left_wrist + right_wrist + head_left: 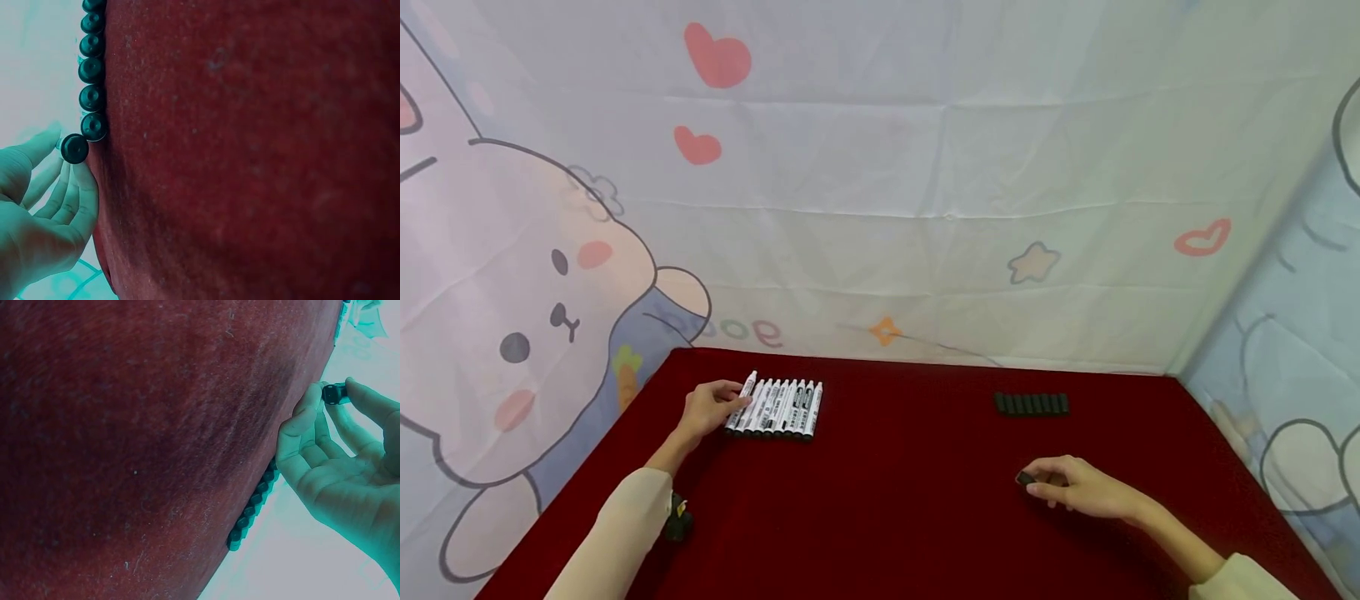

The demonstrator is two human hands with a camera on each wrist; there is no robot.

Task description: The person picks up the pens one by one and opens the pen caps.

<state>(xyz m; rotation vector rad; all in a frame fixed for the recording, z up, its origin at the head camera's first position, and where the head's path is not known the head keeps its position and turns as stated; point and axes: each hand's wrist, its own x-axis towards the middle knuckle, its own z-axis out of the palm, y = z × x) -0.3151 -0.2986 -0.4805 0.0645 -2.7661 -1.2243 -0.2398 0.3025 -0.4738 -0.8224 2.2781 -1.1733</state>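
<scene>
At the left end of a row of white markers (786, 408) on the red cloth, my left hand (709, 408) pinches one white marker (747, 386). That marker leans over its neighbours. In the left wrist view its round black end (75, 149) sits between thumb and fingers, a little out of line with the other black ends (92, 97). My right hand (1086, 487) holds a small black marker cap (1025, 478) between thumb and fingertips, at the right of the table. In the right wrist view the cap (334, 394) stands clear of the cloth.
Behind my right hand lies a row of several black caps (1032, 404), side by side. A small dark object with a yellow bit (678, 518) is by the left sleeve. A red cloth (880, 500) covers the table. Printed curtains (880, 167) hang behind and at both sides.
</scene>
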